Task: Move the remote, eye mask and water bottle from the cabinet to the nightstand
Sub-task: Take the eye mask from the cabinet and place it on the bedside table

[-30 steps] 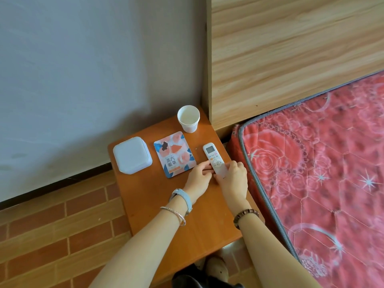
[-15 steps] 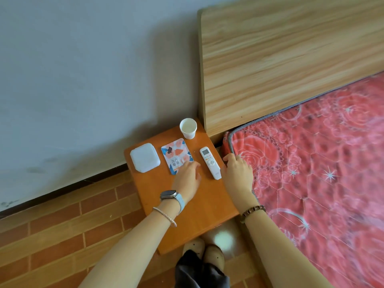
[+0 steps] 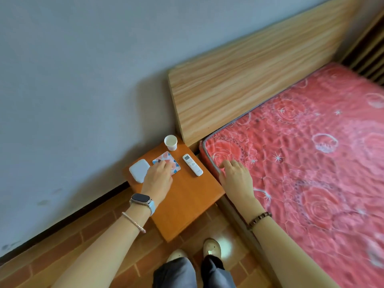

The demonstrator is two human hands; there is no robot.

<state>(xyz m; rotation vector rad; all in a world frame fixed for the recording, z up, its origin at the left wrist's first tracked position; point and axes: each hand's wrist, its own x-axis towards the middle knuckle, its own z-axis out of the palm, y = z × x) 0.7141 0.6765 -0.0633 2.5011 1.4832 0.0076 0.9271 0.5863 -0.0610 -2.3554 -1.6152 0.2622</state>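
Loose left hand point(image 3: 159, 176) rested on the colourful square eye-mask packet point(image 3: 175, 166) beside the slim white remote point(image 3: 192, 164), right hand point(image 3: 235, 176) empty; straight lift-off seemed best.

- On table point(image 3: 187, 204), left to right: box point(image 3: 138, 170), eye mask packet point(image 3: 165, 160), remote point(image 3: 192, 164).
- Cup point(image 3: 170, 142) behind packet.
- Mattress point(image 3: 311, 163) right of table; headboard point(image 3: 249, 84) behind mattress.

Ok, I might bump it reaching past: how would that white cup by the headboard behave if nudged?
The paper cup looks thin-walled and probably light, so a nudge would likely slide or tip it. It narrows toward the base, making tipping likelier. Its contents cannot be told.
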